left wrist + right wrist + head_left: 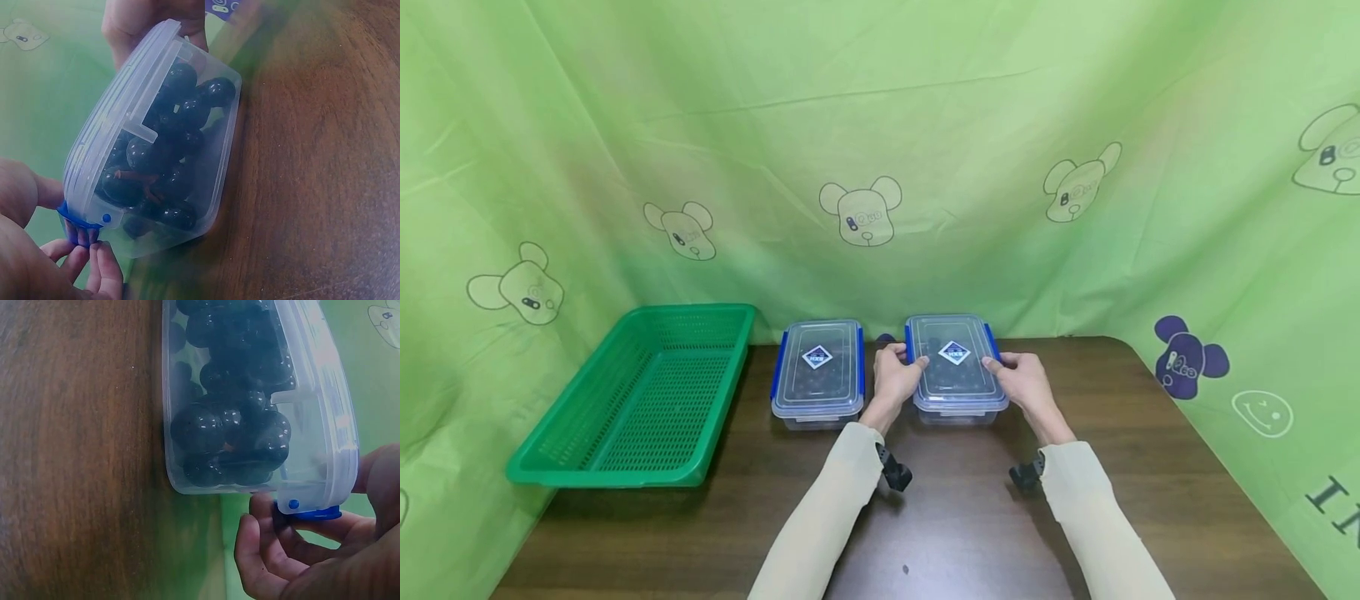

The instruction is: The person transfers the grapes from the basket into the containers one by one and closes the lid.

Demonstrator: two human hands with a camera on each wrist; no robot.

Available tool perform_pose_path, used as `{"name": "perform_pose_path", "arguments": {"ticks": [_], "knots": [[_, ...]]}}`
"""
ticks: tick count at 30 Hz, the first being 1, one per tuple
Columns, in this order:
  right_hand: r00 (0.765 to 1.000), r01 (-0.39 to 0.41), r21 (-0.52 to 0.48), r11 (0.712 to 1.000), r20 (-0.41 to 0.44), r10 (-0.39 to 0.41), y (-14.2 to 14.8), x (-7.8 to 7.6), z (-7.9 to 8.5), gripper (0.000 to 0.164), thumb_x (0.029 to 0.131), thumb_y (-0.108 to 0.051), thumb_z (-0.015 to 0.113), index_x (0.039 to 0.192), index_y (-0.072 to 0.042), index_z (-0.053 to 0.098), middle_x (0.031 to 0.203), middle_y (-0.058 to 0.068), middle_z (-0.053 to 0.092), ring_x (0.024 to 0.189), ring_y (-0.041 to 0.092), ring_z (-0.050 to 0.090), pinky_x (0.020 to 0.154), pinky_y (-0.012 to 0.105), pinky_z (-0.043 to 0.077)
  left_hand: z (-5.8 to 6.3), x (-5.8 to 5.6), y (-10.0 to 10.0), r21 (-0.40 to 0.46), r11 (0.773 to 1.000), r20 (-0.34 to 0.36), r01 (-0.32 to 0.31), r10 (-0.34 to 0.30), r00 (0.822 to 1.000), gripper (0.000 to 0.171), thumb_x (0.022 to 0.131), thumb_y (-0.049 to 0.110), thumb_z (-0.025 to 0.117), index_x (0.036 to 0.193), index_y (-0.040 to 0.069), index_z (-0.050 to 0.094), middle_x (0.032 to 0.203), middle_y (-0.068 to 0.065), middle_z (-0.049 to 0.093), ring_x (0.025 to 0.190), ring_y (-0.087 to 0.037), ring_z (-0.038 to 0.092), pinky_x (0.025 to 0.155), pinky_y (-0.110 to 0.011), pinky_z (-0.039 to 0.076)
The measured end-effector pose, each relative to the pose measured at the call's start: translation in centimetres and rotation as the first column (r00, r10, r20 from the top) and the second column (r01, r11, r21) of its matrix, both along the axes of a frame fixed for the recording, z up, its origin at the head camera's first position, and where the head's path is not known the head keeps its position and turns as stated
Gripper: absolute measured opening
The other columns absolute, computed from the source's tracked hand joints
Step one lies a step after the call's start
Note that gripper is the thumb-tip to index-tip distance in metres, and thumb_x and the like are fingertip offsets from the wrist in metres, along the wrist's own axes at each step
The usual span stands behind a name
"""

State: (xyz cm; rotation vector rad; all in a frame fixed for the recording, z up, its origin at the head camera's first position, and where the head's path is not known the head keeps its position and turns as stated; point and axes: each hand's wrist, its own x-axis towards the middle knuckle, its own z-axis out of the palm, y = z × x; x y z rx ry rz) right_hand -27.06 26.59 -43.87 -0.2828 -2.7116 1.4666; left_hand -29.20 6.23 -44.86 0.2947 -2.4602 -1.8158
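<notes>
A clear plastic food container (955,385) with a snapped-on lid stands on the table between both hands. Dark round grapes (187,112) and a bit of brown stem show through its wall. At its left side, my left hand (895,379) rests its thumb on the lid's edge while the fingertips grip the blue latch (81,220). On the opposite side my right hand (1026,385) does likewise, thumb on the lid and fingers curled at the other blue latch (315,514). A blue and white diamond label (955,352) marks the lid.
To the left stands a second lidded container (820,392) with blue latches and dark contents. A green perforated basket (718,433) sits farther left on the brown wooden table (955,517). A green printed curtain (880,100) hangs behind and on both sides.
</notes>
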Motion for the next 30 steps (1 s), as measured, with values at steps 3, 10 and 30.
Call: {"name": "perform_pose_path", "arguments": {"ticks": [3,10,30], "knots": [[1.000,-0.004,0.008,1.000,-0.001,0.004,0.14,-0.06,0.07,0.053,0.105,-0.026,0.061,0.141,0.014,0.057,0.133,0.037,0.065,0.119,0.044,0.065,0.109,0.055,0.050,0.06,-0.04,0.08,-0.004,1.000,-0.009,-0.002,0.002,1.000,0.049,0.092,0.017,0.080,0.136,0.001,0.064,0.132,-0.014,0.064,0.124,-0.029,0.061,0.112,-0.040,0.051],[1.000,-0.009,0.079,0.997,-0.008,0.010,0.23,0.00,0.13,0.052,0.105,-0.025,0.060,0.139,0.014,0.058,0.134,0.036,0.064,0.122,0.047,0.063,0.110,0.057,0.049,0.09,0.29,0.15,0.006,1.000,0.003,0.009,-0.009,1.000,0.049,0.092,0.016,0.080,0.135,0.001,0.064,0.132,-0.014,0.063,0.124,-0.028,0.061,0.111,-0.041,0.052],[0.999,-0.039,0.159,0.986,0.002,0.039,0.08,0.00,0.45,0.054,0.107,-0.029,0.057,0.140,0.014,0.058,0.131,0.036,0.066,0.117,0.046,0.065,0.105,0.058,0.052,0.45,0.71,-0.24,0.005,0.999,0.032,0.032,-0.033,0.999,0.052,0.097,0.023,0.075,0.140,-0.002,0.058,0.131,-0.020,0.067,0.124,-0.032,0.064,0.109,-0.044,0.054]]}}
